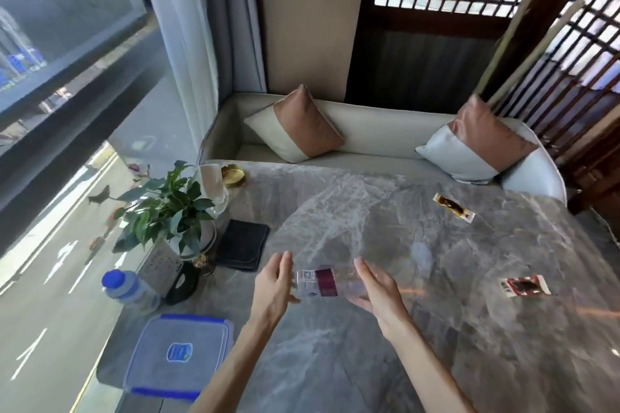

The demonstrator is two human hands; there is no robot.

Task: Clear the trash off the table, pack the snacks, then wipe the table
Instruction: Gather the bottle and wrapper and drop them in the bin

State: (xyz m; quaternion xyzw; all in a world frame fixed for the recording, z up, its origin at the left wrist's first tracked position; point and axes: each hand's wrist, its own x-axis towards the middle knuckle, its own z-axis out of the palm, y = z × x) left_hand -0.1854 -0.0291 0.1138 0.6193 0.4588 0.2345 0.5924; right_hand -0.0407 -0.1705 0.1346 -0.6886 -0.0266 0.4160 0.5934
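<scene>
A clear empty plastic bottle with a maroon label lies sideways just above the grey marble table, between my two hands. My left hand has straight fingers and its palm faces the bottle's left end. My right hand holds the right end, thumb on top and fingers underneath. Two snack packets lie on the table: a long one at the far right and a red-and-white one to the right of my hands. A folded black cloth lies left of the bottle.
A clear box with a blue-rimmed lid sits at the near left edge. A blue-capped water bottle, a sign card, a potted plant and a gold dish line the window side. A sofa with two cushions stands behind the table.
</scene>
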